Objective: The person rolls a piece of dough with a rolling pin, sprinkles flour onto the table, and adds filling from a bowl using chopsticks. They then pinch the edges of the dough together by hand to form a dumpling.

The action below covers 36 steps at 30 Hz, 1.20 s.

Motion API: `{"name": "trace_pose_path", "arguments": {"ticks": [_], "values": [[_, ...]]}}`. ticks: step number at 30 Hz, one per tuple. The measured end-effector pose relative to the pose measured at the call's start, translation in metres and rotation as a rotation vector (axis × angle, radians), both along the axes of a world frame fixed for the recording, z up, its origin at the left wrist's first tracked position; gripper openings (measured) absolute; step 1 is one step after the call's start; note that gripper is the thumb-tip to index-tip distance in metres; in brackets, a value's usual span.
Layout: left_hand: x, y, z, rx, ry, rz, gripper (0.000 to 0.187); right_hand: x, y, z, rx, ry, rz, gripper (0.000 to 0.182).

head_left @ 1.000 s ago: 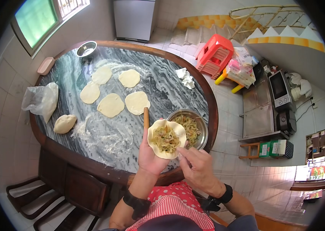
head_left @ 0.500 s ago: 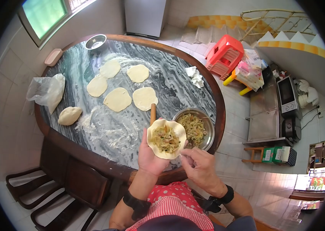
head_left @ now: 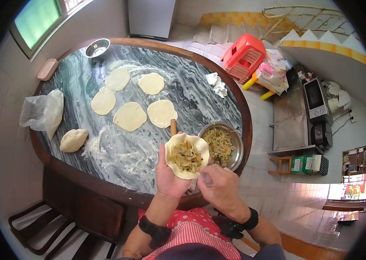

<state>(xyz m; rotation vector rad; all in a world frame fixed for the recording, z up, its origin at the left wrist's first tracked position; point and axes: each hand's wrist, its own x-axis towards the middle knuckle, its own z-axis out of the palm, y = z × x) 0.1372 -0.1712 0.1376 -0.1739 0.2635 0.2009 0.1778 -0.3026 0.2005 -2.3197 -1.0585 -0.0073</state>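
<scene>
A round dough wrapper (head_left: 175, 170) with a ruffled rim rests in my left hand (head_left: 171, 184), whose palm is turned up and curled under it. Shredded vegetable filling (head_left: 186, 156) is heaped in its middle. My right hand (head_left: 221, 186) is closed, its fingertips pinched at the wrapper's lower right edge; the fingers partly hide that contact. Just behind, a steel bowl (head_left: 239, 145) holds more of the same filling. A wooden rolling pin (head_left: 173, 127) sticks out beyond the wrapper, its near part hidden.
Several flat dough rounds (head_left: 129, 116) lie on the floured marble table (head_left: 118, 171). At the left are a dough lump (head_left: 74, 140) and a plastic bag (head_left: 44, 112). A small metal bowl (head_left: 97, 48) stands at the far edge, crumpled tissue (head_left: 217, 85) at the right.
My right hand has shifted slightly left and down along the wrapper's edge. The left hand still holds the filled wrapper. The whole view has turned a little.
</scene>
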Motion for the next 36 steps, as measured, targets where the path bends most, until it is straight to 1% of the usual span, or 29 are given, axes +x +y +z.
{"name": "trace_pose_path", "arguments": {"ticks": [1,3,5,6,7,11,13,14,16,17,19,20,22,23,25,26,28,29,30,31,32,33,34,36], "values": [[-0.001,0.007,0.001,-0.004,-0.002,-0.004,0.059,0.000,0.006,0.001,0.039,0.021,-0.033,0.014],[-0.003,0.019,0.003,0.010,-0.140,-0.034,0.057,-0.002,0.018,0.005,0.031,0.042,-0.035,0.014],[-0.004,0.030,0.000,0.005,-0.092,-0.060,0.057,-0.004,0.029,0.008,0.020,0.067,-0.038,0.014],[-0.004,0.035,-0.002,0.007,-0.046,-0.085,0.057,-0.003,0.036,0.009,0.016,0.029,-0.009,0.013],[-0.005,0.041,-0.005,-0.010,-0.056,-0.098,0.059,-0.003,0.043,0.011,0.013,-0.009,0.020,0.013],[-0.013,0.062,-0.010,-0.039,-0.019,-0.148,0.059,-0.009,0.063,0.012,-0.047,0.035,-0.043,0.010],[-0.018,0.073,-0.016,-0.104,-0.083,-0.171,0.058,-0.013,0.071,0.006,0.076,0.257,-0.093,0.010],[-0.020,0.079,-0.018,-0.103,-0.079,-0.170,0.058,-0.014,0.076,0.007,0.077,0.261,-0.092,0.010],[-0.023,0.087,-0.022,-0.097,-0.077,-0.193,0.058,-0.016,0.083,0.012,0.071,0.393,-0.092,0.012],[-0.025,0.090,-0.025,-0.097,-0.075,-0.196,0.058,-0.016,0.085,0.010,0.071,0.394,-0.095,0.012],[-0.029,0.097,-0.031,-0.135,-0.116,-0.189,0.061,-0.018,0.091,0.006,0.193,0.505,-0.140,0.012],[-0.031,0.102,-0.031,-0.133,-0.113,-0.190,0.061,-0.019,0.094,0.006,0.195,0.507,-0.141,0.012],[-0.033,0.109,-0.029,-0.121,-0.009,-0.189,0.059,-0.023,0.100,0.007,0.257,0.568,-0.291,0.012],[-0.035,0.114,-0.029,-0.121,-0.007,-0.197,0.059,-0.022,0.100,0.004,0.265,0.484,-0.293,0.011],[-0.041,0.129,-0.029,-0.050,0.064,-0.154,0.053,-0.022,0.092,-0.008,0.238,0.448,-0.334,0.010],[-0.043,0.137,-0.028,-0.048,0.064,-0.166,0.053,-0.022,0.088,-0.014,0.209,0.410,-0.366,0.009],[-0.048,0.154,-0.022,-0.047,0.041,-0.081,0.052,-0.025,0.078,-0.027,0.158,0.350,-0.406,0.008],[-0.053,0.161,-0.020,0.016,-0.009,-0.086,0.052,-0.027,0.070,-0.039,0.134,0.290,-0.419,0.007],[-0.055,0.168,-0.019,0.015,-0.011,-0.096,0.052,-0.031,0.061,-0.051,0.111,0.231,-0.432,0.007],[-0.057,0.174,-0.018,0.039,0.013,-0.058,0.052,-0.034,0.053,-0.061,0.114,0.228,-0.440,0.007],[-0.058,0.180,-0.017,0.063,0.037,-0.020,0.052,-0.038,0.044,-0.071,0.035,0.204,-0.476,0.007],[-0.060,0.184,-0.017,0.081,0.035,-0.012,0.052,-0.042,0.034,-0.083,-0.045,0.182,-0.511,0.007],[-0.061,0.187,-0.013,0.083,0.033,-0.019,0.052,-0.046,0.023,-0.099,-0.042,0.180,-0.518,0.007],[-0.063,0.193,-0.005,0.070,0.034,-0.008,0.051,-0.052,0.005,-0.134,-0.144,0.010,-0.457,0.010]]}}
